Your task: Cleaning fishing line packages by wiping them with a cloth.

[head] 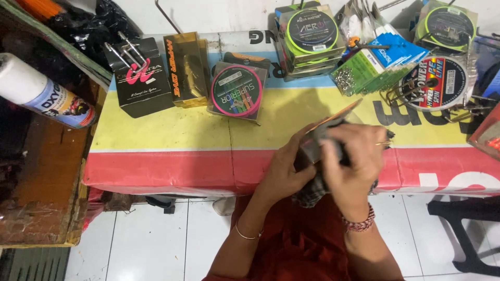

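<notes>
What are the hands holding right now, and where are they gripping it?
Both hands hold a small dark box: the left hand grips its left side, and the right hand covers its front with a checked cloth.

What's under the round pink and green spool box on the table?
The spool box rests on the yellow band of the table cover, its far edge against a dark box. Anything underneath is hidden.

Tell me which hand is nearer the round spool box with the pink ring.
Left. The left hand sits below and just right of the pink-ringed spool box; the right hand is farther right, gripping a dark object with a cloth.
</notes>
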